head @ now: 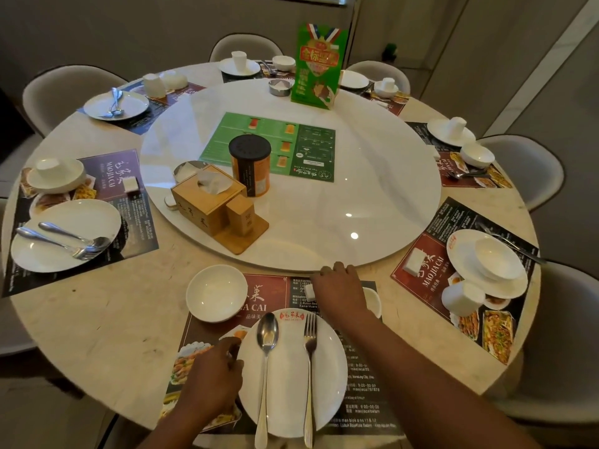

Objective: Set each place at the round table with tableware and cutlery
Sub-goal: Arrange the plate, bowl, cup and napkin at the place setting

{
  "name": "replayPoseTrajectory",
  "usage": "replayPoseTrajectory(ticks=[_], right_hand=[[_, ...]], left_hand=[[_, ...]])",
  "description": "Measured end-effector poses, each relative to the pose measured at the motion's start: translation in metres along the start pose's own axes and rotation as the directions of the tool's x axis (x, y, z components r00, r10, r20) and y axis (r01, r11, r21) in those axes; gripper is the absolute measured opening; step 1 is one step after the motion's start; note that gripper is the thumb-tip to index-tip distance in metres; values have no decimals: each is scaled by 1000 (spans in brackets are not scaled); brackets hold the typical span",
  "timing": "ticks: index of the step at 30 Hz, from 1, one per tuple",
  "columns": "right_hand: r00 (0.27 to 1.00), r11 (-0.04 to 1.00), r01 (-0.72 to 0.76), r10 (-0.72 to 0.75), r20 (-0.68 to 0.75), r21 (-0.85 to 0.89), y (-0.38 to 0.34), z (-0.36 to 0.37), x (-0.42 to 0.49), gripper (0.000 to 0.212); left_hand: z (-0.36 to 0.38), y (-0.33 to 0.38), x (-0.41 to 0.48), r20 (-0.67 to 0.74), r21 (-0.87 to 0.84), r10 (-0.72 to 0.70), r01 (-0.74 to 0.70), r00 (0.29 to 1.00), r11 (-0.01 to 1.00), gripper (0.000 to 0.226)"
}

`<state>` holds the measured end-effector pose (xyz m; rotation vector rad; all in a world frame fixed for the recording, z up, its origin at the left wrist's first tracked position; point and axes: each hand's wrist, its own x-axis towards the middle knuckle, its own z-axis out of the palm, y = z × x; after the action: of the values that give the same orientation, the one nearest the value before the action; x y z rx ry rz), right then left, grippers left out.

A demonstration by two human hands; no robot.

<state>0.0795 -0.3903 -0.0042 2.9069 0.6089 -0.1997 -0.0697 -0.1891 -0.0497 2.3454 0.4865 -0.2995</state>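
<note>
The nearest place has a red placemat [269, 294] carrying a white plate [288, 384]. A spoon [267, 348] and a fork [309, 351] lie side by side on the plate. A white bowl [216, 293] stands at the mat's far left. My left hand [210, 375] grips the plate's left rim with curled fingers. My right hand [340, 291] is knuckles up at the mat's far edge and pinches a small white packet [309, 291] by the thumb. Behind that wrist a white cup [372, 303] shows only in part.
The round marble table [107, 319] has a white turntable [372, 189] bearing a wooden tissue box [207, 202], an orange canister [251, 166], a green menu [304, 150] and a green sign [319, 66]. Several other places hold plates, bowls, cups and cutlery. Grey chairs ring the table.
</note>
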Motion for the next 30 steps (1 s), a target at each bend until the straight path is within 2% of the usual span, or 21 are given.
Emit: replayPoseTrajectory(ticks=[4, 14, 30], right_hand=[[997, 996, 27, -20, 79, -85, 3, 9, 17, 28], [998, 997, -6, 10, 57, -79, 1, 17, 32, 28], [999, 998, 6, -4, 40, -57, 4, 20, 31, 28]], left_hand=[[0, -3, 4, 25, -34, -24, 25, 999, 999, 34], [-3, -9, 8, 73, -99, -54, 61, 996, 993, 32], [-9, -11, 7, 3, -87, -67, 67, 998, 994, 21]])
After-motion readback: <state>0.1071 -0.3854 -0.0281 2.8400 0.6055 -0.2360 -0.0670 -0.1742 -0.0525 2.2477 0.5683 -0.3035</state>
